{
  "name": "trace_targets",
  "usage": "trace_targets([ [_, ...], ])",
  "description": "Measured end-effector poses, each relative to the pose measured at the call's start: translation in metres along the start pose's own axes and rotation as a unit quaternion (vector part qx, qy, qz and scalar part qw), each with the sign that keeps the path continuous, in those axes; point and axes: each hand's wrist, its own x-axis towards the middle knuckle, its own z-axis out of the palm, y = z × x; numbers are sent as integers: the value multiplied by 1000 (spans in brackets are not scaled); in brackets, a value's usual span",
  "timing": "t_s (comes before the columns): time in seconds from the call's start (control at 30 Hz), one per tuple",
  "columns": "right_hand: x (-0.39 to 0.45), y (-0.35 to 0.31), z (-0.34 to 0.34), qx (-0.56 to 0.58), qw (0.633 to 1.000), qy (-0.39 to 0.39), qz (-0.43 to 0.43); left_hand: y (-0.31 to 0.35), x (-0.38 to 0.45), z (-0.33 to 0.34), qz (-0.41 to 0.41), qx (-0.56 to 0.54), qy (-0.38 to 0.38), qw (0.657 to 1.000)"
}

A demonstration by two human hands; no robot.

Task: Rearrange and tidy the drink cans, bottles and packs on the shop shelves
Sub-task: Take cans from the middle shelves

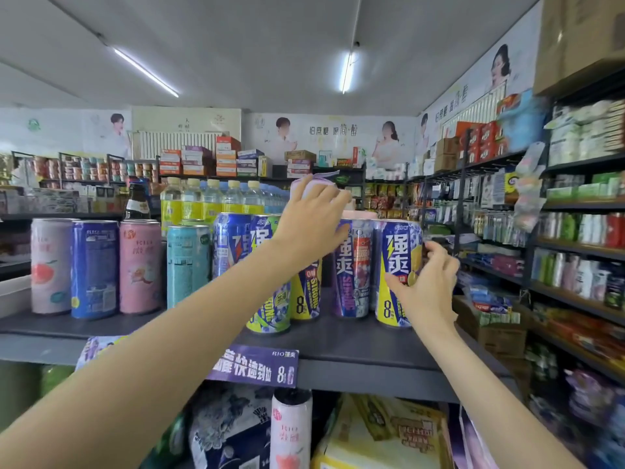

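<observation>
- the left hand [313, 218] is raised above the cans on the dark shelf [355, 346], and a pale pink-lilac pack [313, 186] is grasped in its curled fingers [333, 201], held above and behind the can tops.
- the right hand [427, 279] is set against the yellow can [399, 272] at the right end of the row; its fingers are curled round the can's right side and the thumb is laid across the front.
- the yellow can is stood upright near the shelf's front edge, just beside a purple can [351, 269] on its left.
- further left, a green-yellow can [269, 309] is partly hidden by the left forearm.
- at the left end, a pink can [50, 265], a blue can [94, 269], a second pink can [140, 267] and a teal can [187, 265] are stood upright side by side.
- yellow-labelled bottles [209, 201] are lined up behind the cans.
- a purple tag [253, 365] is fixed to the shelf's front edge.
</observation>
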Motion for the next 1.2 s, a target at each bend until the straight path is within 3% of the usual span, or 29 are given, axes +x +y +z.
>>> trace_targets([
  [0.07, -9, -20, 6, -6, 995, 55, -86, -24, -16, -10, -34, -35, 78, 996],
  [0.13, -17, -44, 15, 8, 986, 66, -150, -53, -35, -18, -87, -76, 82, 990],
  [0.23, -29, -81, 36, 72, 981, -3, -178, -99, -64, -27, -148, -126, 74, 978],
  [0.3, -38, -104, 52, 140, 976, -89, -140, -127, -78, -29, -165, -148, 46, 974],
  [0.37, -47, -121, 70, 139, 977, -125, -101, -153, -90, -24, -165, -159, -6, 973],
  [0.5, -60, -140, 89, 45, 994, -60, -85, -186, -110, -5, -133, -226, -110, 959],
  [0.6, -66, -147, 92, 29, 996, -62, -53, -187, -117, 0, -106, -299, -150, 936],
  [0.77, -65, -153, 80, 40, 998, -38, -25, -185, -117, 3, -78, -281, -153, 944],
  [0.93, -61, -146, 50, -43, 999, -3, -8, -181, -101, -4, -59, -271, -147, 949],
  [1.2, -39, -124, 46, -109, 993, 8, 50, -180, -90, -13, -86, -372, -232, 895],
])
